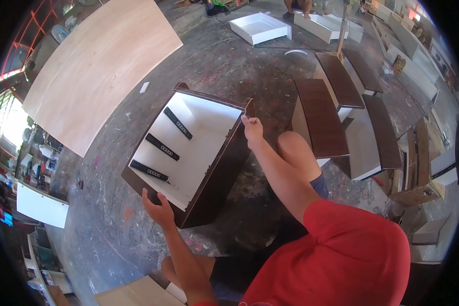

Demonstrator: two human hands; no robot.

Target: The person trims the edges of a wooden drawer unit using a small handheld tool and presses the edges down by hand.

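Observation:
A dark brown cabinet [221, 168] with a white inside lies on the floor in front of me, its open side facing up. Black drawer slides [162, 147] run along its left inner wall. My left hand [159, 208] is at the cabinet's near edge, thumb and fingers spread, gripping nothing. At the far right corner, by the curved brown trim, my right hand [253, 131] is closed in a pinch. Something small and blue shows at its fingertips, too small to name.
Several drawers with dark brown fronts [321, 117] stand to the right. A large plywood sheet [102, 66] is at the left. White drawer boxes [260, 26] lie at the back, where another person's hand [306, 11] shows. A cardboard piece [137, 293] lies near my knee.

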